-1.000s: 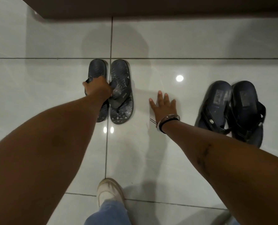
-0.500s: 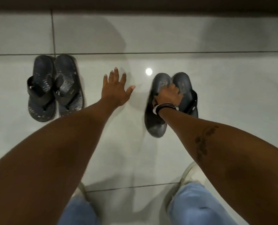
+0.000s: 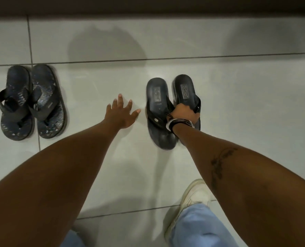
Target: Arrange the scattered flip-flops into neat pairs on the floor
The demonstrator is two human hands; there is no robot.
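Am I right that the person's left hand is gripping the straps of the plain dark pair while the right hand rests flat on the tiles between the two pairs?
Not quite: the hands are swapped. In the head view, the right hand grips the straps of the plain dark pair, while the left hand is spread open over the tiles between the two pairs; whether it rests on them is unclear.

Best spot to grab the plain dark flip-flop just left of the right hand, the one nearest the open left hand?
Probably the strap of the left plain flip-flop, where it arches clear of the flat footbed. Come from above on its left side with the left hand, which is open on the floor beside it; the right hand already crowds its other side, closed on the right plain flip-flop.
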